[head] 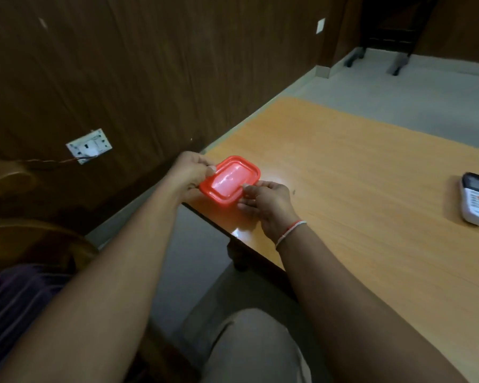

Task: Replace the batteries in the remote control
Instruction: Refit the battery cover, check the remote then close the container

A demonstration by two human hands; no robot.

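No legible writing, left hand and right hand pinching red box at frame centre, remote on counter at right edge

Tabletop and the item resting on it.
An orange wood-grain tabletop with a dark front edge is shown; a white remote control, display end turned away, is seen lying flat on it near the right edge of the view.
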